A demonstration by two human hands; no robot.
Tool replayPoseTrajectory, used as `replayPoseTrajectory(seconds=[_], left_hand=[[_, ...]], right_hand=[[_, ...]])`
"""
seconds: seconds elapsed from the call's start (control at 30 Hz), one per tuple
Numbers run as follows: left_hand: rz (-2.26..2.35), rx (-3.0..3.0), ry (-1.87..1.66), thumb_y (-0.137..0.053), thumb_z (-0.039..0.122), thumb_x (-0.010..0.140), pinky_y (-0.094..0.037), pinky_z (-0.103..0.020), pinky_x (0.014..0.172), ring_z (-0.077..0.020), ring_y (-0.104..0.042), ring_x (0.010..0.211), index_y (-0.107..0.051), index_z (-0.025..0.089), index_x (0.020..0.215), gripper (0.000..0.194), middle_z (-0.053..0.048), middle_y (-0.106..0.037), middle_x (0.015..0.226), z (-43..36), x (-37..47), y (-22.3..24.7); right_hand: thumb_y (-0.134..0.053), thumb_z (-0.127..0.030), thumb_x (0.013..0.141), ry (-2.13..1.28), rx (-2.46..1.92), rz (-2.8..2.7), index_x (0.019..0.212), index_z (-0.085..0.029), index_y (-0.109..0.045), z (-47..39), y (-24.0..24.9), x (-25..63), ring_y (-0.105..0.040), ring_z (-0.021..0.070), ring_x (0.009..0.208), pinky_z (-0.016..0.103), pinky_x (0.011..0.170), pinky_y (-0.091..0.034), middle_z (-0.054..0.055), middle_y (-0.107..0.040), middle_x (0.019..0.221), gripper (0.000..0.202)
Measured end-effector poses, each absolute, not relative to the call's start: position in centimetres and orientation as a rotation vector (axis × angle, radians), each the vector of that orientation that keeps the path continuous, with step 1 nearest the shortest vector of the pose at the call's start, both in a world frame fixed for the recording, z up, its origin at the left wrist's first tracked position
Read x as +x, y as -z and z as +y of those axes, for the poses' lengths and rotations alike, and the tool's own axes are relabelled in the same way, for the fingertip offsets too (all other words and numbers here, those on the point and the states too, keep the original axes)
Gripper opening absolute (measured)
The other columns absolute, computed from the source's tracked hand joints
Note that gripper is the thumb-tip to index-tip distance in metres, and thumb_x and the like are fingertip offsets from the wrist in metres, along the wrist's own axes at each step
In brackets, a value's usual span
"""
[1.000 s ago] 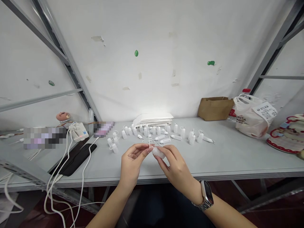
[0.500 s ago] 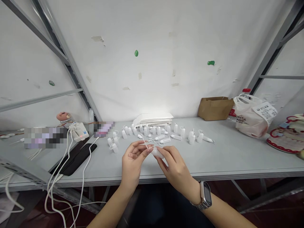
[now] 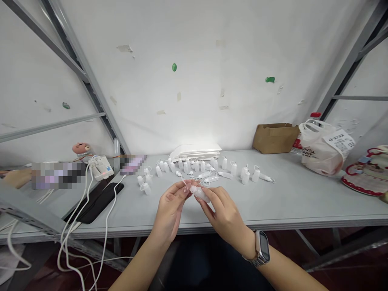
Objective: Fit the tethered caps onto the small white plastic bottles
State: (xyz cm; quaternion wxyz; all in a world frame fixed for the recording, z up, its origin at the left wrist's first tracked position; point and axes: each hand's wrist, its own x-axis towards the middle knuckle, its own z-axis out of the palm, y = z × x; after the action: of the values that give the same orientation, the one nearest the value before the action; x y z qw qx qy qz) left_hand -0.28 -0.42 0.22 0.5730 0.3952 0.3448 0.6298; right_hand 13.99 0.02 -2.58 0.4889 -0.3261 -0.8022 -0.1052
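Observation:
My right hand [image 3: 222, 204] wraps its fingers round a small white translucent squeeze bottle [image 3: 202, 195], tilted with its neck toward the left. My left hand [image 3: 172, 200] is closed in a pinch at the neck end, and a thin white plastic strip [image 3: 182, 179] pokes up from between its fingertips. Whether that strip joins the bottle is hidden by the fingers. Beyond both hands stand several similar white bottles [image 3: 245, 178], many with looped cap straps. A few more bottles [image 3: 225, 175] lie on their sides, close to small loose white caps [image 3: 191, 173].
A white stack of flat sheets [image 3: 197, 152] lies against the wall. Rightward are a cardboard box [image 3: 274, 139] and a plastic bag [image 3: 321, 155]. Leftward are a black pouch [image 3: 97, 204], white cables [image 3: 106, 226], a power strip [image 3: 101, 167] and another person's hand [image 3: 18, 178].
My left fingertips have shifted slightly up and left at the bottle's neck, so more of the neck shows. Another person's hand has appeared at the far left.

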Motion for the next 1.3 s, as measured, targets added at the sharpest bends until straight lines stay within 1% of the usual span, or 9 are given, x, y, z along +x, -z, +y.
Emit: replayPoseTrajectory(seconds=[0.37,0.57,0.67,0.73,0.83,0.9,1.0,1.17,1.3], left_hand=[[0.803,0.796,-1.495,-0.075,0.022,0.064,-0.044,-0.030,0.087,-0.0181,-0.063,0.093,-0.065,0.016,0.090,0.029,-0.004,-0.071,0.082,-0.3,0.1,0.3],[0.757,0.793,-1.516,-0.075,0.022,0.064,-0.044,-0.027,0.084,-0.0174,-0.061,0.095,-0.067,0.016,0.082,0.021,-0.004,-0.069,0.084,-0.4,0.6,1.0],[0.756,0.820,-1.490,-0.075,0.024,0.064,-0.044,-0.025,0.082,-0.0161,-0.061,0.092,-0.067,0.017,0.082,0.021,-0.003,-0.068,0.083,-0.2,0.6,1.3],[0.771,0.846,-1.481,-0.076,0.025,0.063,-0.044,-0.024,0.080,-0.0151,-0.061,0.089,-0.068,0.017,0.080,0.021,-0.003,-0.068,0.082,0.0,0.5,1.4],[0.778,0.881,-1.466,-0.077,0.028,0.061,-0.043,-0.023,0.077,-0.0145,-0.061,0.086,-0.069,0.016,0.077,0.022,-0.003,-0.069,0.080,0.4,0.2,1.4],[0.787,0.874,-1.481,-0.078,0.027,0.059,-0.043,-0.024,0.079,-0.0147,-0.061,0.086,-0.069,0.016,0.076,0.022,-0.003,-0.069,0.080,0.6,0.0,1.3],[0.795,0.816,-1.546,-0.078,0.025,0.058,-0.041,-0.025,0.084,-0.0147,-0.061,0.089,-0.069,0.017,0.077,0.022,-0.002,-0.070,0.081,0.8,-0.2,1.3],[0.743,0.764,-1.550,-0.075,0.023,0.063,-0.038,-0.024,0.088,-0.0134,-0.058,0.096,-0.068,0.019,0.087,0.025,-0.002,-0.069,0.086,0.6,-0.5,1.1],[0.728,0.752,-1.545,-0.076,0.026,0.063,-0.042,-0.022,0.080,-0.0123,-0.058,0.091,-0.068,0.019,0.084,0.024,-0.001,-0.067,0.082,0.5,-0.2,1.1]], right_hand=[[-0.053,-0.010,0.083,0.326,-0.728,-1.876,0.120,-0.013,-0.044,-0.3,2.9,13.5,-0.054,0.0202,0.071,0.034,0.058,-0.049,0.010,-0.060,0.081,0.039],[-0.052,-0.009,0.083,0.204,-0.712,-1.840,0.113,-0.011,-0.050,-0.9,3.0,13.2,-0.052,0.0193,0.071,0.033,0.061,-0.047,0.010,-0.060,0.078,0.030],[-0.052,-0.016,0.085,-0.165,-0.790,-1.776,0.101,-0.014,-0.058,-1.3,2.5,13.4,-0.050,0.0161,0.065,0.032,0.061,-0.045,0.005,-0.058,0.071,0.017],[-0.055,-0.025,0.083,-0.596,-0.875,-1.682,0.088,-0.015,-0.062,-1.1,1.9,13.6,-0.049,0.0137,0.060,0.029,0.057,-0.044,0.002,-0.056,0.064,0.013],[-0.059,-0.037,0.079,-1.297,-0.882,-1.484,0.073,-0.014,-0.063,-0.5,1.1,13.8,-0.045,0.0100,0.051,0.024,0.049,-0.040,-0.001,-0.053,0.057,0.023],[-0.059,-0.040,0.079,-1.488,-0.821,-1.388,0.073,-0.014,-0.063,-0.1,1.0,13.6,-0.046,0.0093,0.051,0.024,0.049,-0.040,-0.001,-0.054,0.059,0.027],[-0.061,-0.036,0.078,-1.253,-0.856,-1.408,0.091,-0.016,-0.064,0.0,1.6,13.3,-0.053,0.0125,0.061,0.027,0.058,-0.045,0.002,-0.059,0.069,0.024],[-0.058,-0.017,0.082,-0.388,-0.770,-1.674,0.104,-0.018,-0.059,-0.6,2.9,13.0,-0.054,0.0154,0.069,0.031,0.068,-0.047,0.004,-0.060,0.076,0.022],[-0.055,-0.010,0.083,-0.178,-0.653,-1.756,0.110,-0.016,-0.054,-0.9,3.1,13.0,-0.053,0.0161,0.068,0.032,0.065,-0.047,0.006,-0.060,0.076,0.028]])
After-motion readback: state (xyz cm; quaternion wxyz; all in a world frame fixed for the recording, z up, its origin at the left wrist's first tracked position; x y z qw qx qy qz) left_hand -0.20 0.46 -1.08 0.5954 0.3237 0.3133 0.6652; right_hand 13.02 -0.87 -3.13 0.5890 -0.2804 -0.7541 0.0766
